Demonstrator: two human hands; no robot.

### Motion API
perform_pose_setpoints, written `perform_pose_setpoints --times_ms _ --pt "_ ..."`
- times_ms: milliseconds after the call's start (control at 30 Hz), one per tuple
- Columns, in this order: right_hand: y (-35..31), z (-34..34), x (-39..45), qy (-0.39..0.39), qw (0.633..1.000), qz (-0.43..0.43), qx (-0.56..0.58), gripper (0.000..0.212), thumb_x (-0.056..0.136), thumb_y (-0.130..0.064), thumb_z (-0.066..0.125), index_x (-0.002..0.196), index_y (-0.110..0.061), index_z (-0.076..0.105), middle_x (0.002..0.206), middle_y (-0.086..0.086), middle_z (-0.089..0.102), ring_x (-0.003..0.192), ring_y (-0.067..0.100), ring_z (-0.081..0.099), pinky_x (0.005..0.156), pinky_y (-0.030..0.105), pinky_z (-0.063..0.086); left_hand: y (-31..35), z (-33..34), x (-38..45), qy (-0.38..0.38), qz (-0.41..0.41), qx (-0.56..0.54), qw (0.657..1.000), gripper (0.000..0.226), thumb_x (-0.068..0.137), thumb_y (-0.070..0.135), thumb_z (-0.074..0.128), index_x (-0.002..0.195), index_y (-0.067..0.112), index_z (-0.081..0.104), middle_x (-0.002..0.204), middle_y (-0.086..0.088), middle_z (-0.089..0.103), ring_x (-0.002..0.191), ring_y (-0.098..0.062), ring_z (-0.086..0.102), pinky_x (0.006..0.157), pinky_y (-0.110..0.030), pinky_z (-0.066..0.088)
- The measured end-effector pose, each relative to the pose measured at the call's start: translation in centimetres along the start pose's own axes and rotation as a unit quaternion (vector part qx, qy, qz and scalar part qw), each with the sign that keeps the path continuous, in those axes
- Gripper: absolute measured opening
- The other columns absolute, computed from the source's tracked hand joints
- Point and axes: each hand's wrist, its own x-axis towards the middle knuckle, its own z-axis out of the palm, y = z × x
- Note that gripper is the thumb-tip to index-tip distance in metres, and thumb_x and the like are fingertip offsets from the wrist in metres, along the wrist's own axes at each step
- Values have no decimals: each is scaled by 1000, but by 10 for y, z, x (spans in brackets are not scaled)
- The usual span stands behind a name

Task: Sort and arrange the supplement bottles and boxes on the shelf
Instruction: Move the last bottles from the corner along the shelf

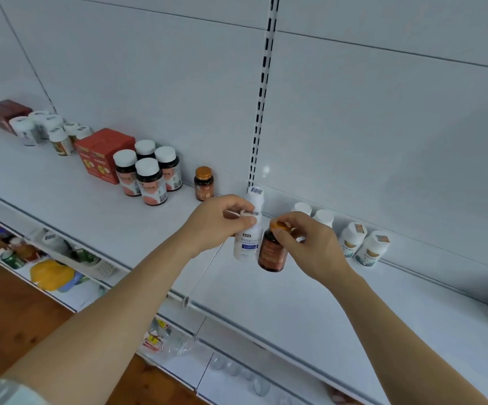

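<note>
**Op:** I'm reading left to right. Far left on the shelf (61, 176) there's a dark red box (4, 112), then a cluster of white bottles (42, 124), then the orange-red box (104, 154) with 4 dark white-capped bottles (149, 175) packed touching beside it.

**Spotter:** And the lone 1?

**Op:** A small amber bottle (204, 184) with a gold cap, upright against the back panel, apart from the 4. Next, my left hand (216, 223): fingers curled round the neck of the tall white bottle (250, 229), thumb pinching it. I can't tell whether its base is resting on the shelf.

**Spotter:** Risk there?

**Op:** It's tall and narrow, held high up. If I let go while it's tilted, I judge it could topple.

**Spotter:** The right side?

**Op:** My right hand (310, 244) pinches the gold cap of a brown bottle (272, 252), fingertips only. The 2 bottles touch or nearly touch. A cap-only grip could let it swing into the white one, or the cap might turn loose.

**Spotter:** Behind?

**Op:** 2 white bottles upright (314, 213), 2 more leaning bottles (364, 247) just right of my hand. My wrist could nudge those over.
</note>
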Motion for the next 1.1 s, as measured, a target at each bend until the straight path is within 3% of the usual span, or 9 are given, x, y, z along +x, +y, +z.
perform_pose_setpoints --times_ms 200,300,500,567,700,833,1100 --pt "5 -3 14 20 999 16 -43 16 89 -28 69 91 -41 62 83 -24 63 82 -7 58 64 3 41 12 -2 53 -28 62 113 991 26 85 31 73 110 32 71 101 20 69 97 0 64 85 -22 50" --pt "6 3 17 45 997 31 -52 15 88 -29 70 90 -41 61 80 -25 63 82 -7 59 63 4 42 19 1 80 -59 106 166 979 28 84 31 72 112 31 71 106 17 69 98 -4 64 84 -25 52" --pt "13 11 7 90 990 56 -93 9 86 -36 69 94 -38 66 86 -23 65 84 4 64 69 19 50 16 12 116 -125 161 201 958 22 83 27 72 105 31 70 91 22 64 80 12 58 70 -9 41" --pt "14 14 1 105 988 63 -94 10 86 -34 69 95 -37 66 87 -22 65 84 5 64 70 22 51 13 14 125 -131 191 224 947 24 82 29 72 106 31 71 97 20 64 89 6 57 78 -14 43" --pt "18 22 -11 127 985 72 -96 13 86 -32 70 97 -37 66 89 -22 64 83 7 64 68 20 50 0 16 135 -126 236 277 923 26 81 34 74 107 32 71 86 22 52 95 -7 51 82 -24 38" --pt "22 26 -15 124 983 81 -107 14 86 -34 69 99 -37 65 90 -22 64 84 6 64 68 22 52 -19 17 140 -108 257 326 904 28 80 35 73 108 31 72 98 1 67 99 -21 58 87 -35 46" --pt "28 17 -14 122 984 87 -97 13 87 -31 70 97 -38 66 89 -24 64 84 5 63 67 12 46 -38 23 143 -61 289 358 886 26 78 30 75 104 25 72 97 3 70 100 -24 59 85 -38 46"
